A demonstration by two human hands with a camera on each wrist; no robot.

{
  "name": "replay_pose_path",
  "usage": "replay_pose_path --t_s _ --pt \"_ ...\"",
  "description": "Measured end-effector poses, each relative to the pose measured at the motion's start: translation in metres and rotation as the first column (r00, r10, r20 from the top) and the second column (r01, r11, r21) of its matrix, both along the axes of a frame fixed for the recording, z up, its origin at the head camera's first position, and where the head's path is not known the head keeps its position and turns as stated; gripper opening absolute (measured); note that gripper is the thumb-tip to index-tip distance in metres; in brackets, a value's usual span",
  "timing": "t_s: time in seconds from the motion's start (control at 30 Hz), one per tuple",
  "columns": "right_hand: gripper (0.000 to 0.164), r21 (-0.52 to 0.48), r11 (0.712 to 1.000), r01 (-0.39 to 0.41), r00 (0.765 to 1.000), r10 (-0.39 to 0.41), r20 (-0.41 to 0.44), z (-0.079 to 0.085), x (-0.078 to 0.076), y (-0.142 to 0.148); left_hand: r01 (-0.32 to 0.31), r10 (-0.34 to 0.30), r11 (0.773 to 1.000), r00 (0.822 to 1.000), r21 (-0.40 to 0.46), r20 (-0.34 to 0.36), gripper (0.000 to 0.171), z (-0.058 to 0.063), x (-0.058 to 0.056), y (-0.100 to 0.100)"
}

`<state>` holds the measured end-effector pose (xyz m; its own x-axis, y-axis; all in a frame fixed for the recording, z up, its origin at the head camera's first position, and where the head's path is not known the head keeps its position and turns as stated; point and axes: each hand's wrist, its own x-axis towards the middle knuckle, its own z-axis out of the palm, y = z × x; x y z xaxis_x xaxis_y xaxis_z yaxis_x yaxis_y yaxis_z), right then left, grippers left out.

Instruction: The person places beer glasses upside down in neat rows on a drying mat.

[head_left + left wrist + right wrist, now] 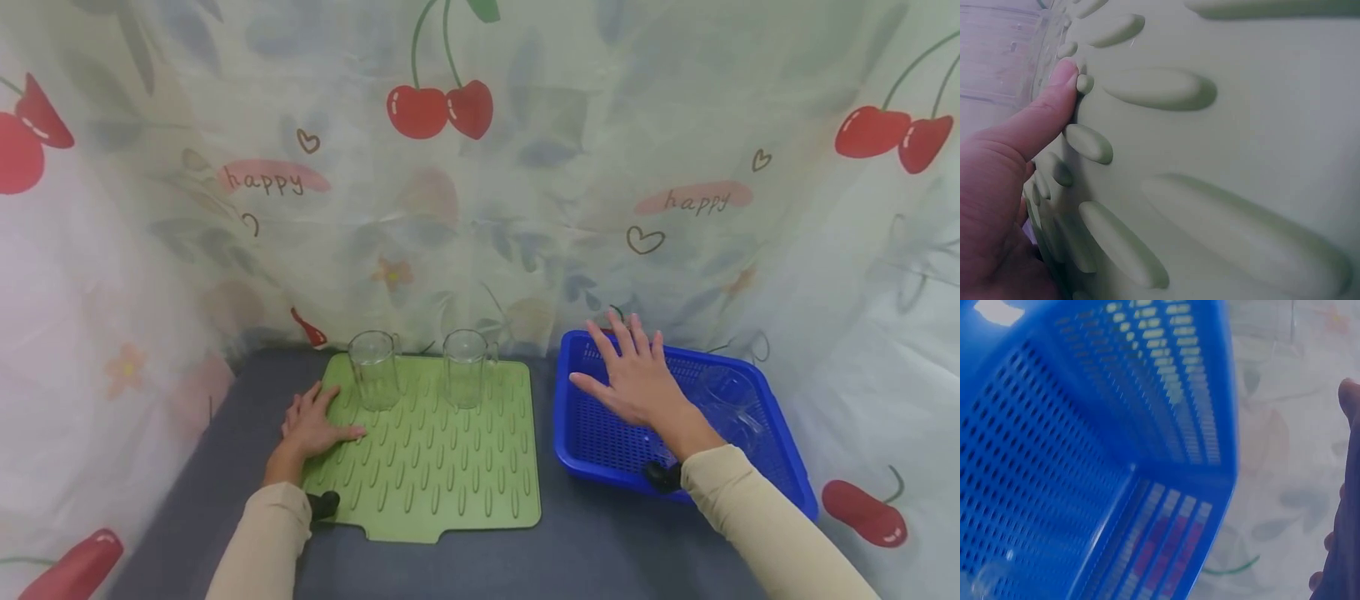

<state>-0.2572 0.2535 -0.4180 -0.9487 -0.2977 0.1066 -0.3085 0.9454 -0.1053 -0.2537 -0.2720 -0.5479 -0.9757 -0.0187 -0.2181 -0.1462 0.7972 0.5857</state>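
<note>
Though a sleeve overlaps the basket, mugs show; curtains hang.

One mat, one basket, one table. Two mugs on the mat: a left mug and a right mug. Glassware in the basket is too unclear to count. Two hands, a left hand and a right hand; two sleeves; two "happy" prints.

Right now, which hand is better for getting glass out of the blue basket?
Probably the right hand: it hovers, open and holding nothing, over the blue basket, near the clear glassware inside. The left hand is farther away, touching the green mat.
</note>
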Motion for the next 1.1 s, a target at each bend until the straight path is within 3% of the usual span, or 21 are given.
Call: replay_pose_path --t_s 0.6,0.93,1.1 --pt "0.096 0.027 0.992 0.121 0.992 -0.122 0.044 0.003 0.014 0.07 0.0 0.0 1.0 1.0 -0.01 -0.006 0.112 0.0 -0.003 -0.002" --pt "0.094 -0.012 0.994 0.11 0.994 -0.11 0.019 -0.006 0.03 0.103 -0.001 0.001 1.0 1.0 -0.017 -0.003 0.113 -0.001 -0.002 -0.001" --pt "0.088 -0.009 0.996 0.091 0.995 -0.091 -0.035 -0.013 0.038 0.115 0.003 -0.004 1.0 1.0 -0.016 -0.004 0.112 -0.003 -0.002 0.001"
